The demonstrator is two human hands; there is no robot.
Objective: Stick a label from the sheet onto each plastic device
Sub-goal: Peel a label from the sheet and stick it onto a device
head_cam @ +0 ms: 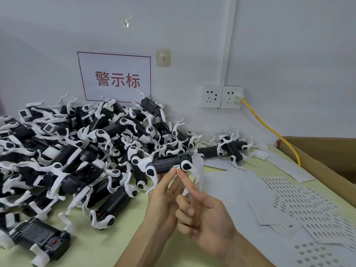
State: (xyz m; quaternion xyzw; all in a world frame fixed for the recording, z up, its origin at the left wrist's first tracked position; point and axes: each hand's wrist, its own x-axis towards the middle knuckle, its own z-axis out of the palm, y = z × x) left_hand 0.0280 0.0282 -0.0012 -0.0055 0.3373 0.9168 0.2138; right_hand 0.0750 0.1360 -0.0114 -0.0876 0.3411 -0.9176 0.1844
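The black plastic device with white legs (165,165) hung at frame centre, long axis left to right, just above both hands; your left hand (163,199) gripped it from below, thumb hidden; your right hand (204,211), nearer the small white label (176,166), pressed there with one straight forefinger, the rest curled; the label sheets (300,207) lay lower right.

Above the tabletop (119,237), both hands were bare. The left hand (163,199) and the right hand (208,218) were alike, and so were the forearms (150,247) behind them, uncovered as far as they showed. The fingers (187,185) were slender, the nails (190,211) short and plain.
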